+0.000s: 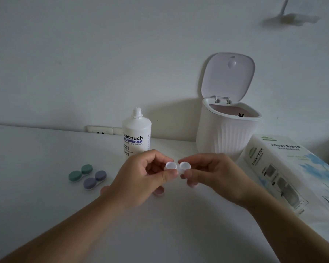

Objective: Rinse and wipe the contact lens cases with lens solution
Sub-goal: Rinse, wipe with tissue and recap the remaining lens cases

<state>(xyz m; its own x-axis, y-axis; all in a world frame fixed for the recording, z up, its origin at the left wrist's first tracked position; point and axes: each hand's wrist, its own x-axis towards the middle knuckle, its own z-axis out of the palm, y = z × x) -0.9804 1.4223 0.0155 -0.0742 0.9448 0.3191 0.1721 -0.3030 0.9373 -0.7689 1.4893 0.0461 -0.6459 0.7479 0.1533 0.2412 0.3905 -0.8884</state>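
Observation:
Both hands hold one white lens case (177, 166) above the table, its two wells uncapped and facing up. My left hand (141, 177) pinches the left well between thumb and fingers; my right hand (211, 173) pinches the right well. A pink cap (158, 191) lies on the table under my left hand, and another pink cap (192, 185) shows under my right fingers. The lens solution bottle (136, 134) stands capped just behind my hands. A green case (80, 172) and a purple case (94, 179), both capped, lie to the left.
A small white ribbed bin (226, 135) with its lid flipped up stands at the back right against the wall. A pack of tissue paper (292, 171) lies at the right. A wall socket (103, 130) sits behind the table edge.

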